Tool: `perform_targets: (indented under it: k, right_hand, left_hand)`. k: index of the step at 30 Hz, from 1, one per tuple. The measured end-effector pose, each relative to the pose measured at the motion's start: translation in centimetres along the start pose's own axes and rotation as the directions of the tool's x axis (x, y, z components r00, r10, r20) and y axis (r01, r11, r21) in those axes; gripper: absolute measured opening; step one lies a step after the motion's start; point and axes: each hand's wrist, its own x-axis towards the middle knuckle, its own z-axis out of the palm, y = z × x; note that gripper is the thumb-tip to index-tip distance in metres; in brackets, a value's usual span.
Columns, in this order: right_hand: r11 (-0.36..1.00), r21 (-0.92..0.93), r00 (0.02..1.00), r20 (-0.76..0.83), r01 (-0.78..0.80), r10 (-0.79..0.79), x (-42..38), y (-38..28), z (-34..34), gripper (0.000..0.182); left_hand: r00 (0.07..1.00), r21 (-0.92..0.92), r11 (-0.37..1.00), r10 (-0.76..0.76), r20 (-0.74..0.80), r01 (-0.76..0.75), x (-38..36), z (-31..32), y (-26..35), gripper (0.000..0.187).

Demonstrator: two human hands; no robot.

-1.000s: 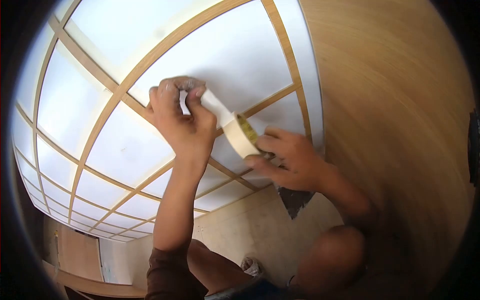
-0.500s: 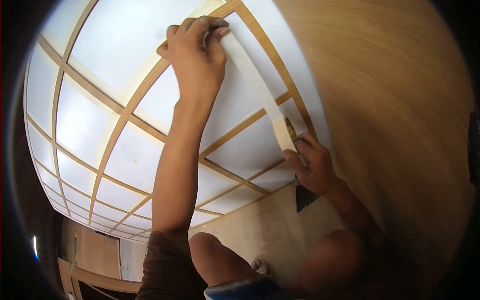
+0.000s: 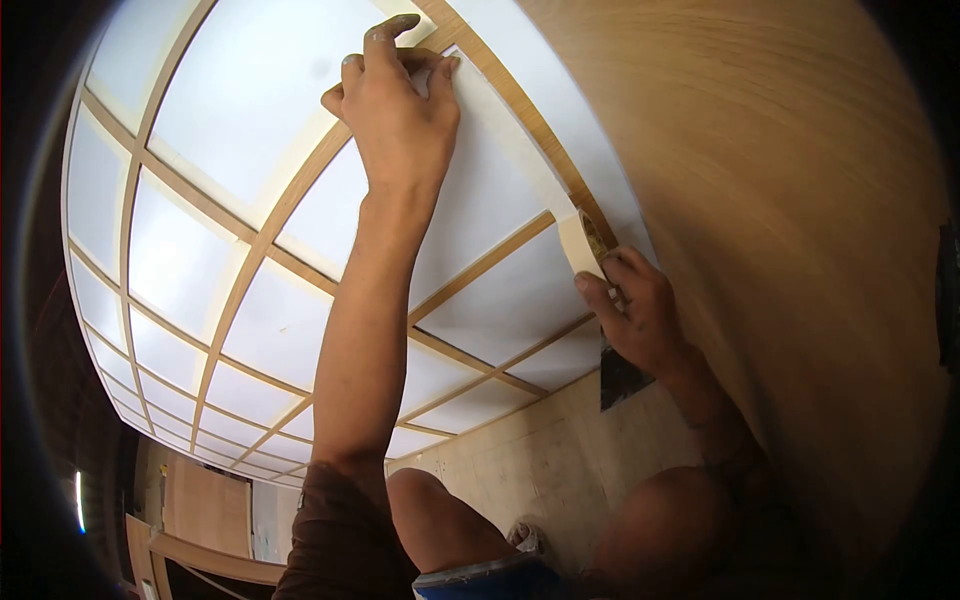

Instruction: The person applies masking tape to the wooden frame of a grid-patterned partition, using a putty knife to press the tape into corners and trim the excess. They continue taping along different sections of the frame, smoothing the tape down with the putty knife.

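A strip of pale masking tape runs along the inside edge of a wooden lattice bar, over the white panel. At the upper corner my left hand has its thumb and a bent finger closed on the strip's end, its index finger raised. My right hand grips the tape roll between thumb and fingers at the strip's lower end, close by the bar. Below that hand's fingers shows a dark, flat, blade-like piece; how it is held is hidden.
The wooden lattice with white panes curves away to the left. A broad wood-grain surface fills the right side. My knees are below, over a pale floor. A wooden frame stands at lower left.
My right hand and the tape roll have moved up and slightly right, bringing the strip along the bar. My left index finger has lifted while the thumb stays at the corner.
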Motion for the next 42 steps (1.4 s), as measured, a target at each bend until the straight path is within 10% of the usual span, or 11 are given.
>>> perform_targets:
  k: [42]
  right_hand:
    - [0.999, 0.033, 1.0, 0.008, 0.02, -0.02, 0.4, -0.1, -0.6, 0.032]
  left_hand:
    - [0.989, -0.038, 0.99, -0.137, -0.048, 0.135, 0.0, 0.3, 1.7, 0.043]
